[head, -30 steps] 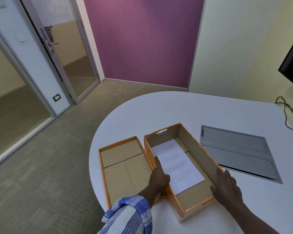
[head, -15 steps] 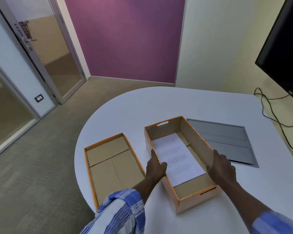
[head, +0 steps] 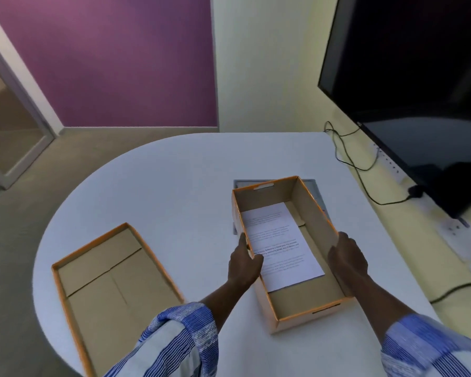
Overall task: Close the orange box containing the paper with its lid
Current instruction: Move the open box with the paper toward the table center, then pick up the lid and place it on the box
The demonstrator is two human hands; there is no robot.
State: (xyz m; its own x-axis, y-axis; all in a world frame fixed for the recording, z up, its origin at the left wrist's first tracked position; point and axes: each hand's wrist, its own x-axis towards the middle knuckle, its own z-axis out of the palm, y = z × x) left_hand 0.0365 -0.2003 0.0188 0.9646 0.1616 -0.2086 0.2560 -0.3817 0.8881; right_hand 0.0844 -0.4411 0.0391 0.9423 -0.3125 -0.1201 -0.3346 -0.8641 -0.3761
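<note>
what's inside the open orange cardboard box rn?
One printed white paper sheet lies flat on the orange cardboard box floor. Anything beneath the sheet is hidden. Its left edge is partly covered by the left hand.

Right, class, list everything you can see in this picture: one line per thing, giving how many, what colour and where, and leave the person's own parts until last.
Table: one, white, rounded, fills the middle.
Orange box: one, orange outside, brown inside, open, right of centre on the table.
Paper: one, white with printed text, flat inside the orange box.
Lid: one, orange rim, brown inside, lying open side up on the table's left.
Grey panel: one, set in the table, mostly hidden behind the box.
Screen: one, black, upper right.
Cables: black, number unclear, by the right wall.
Wall: purple part, rear.
Left hand: one, gripping the box's left wall.
Right hand: one, on the box's right wall.
Sleeves: two, blue and white striped.
</note>
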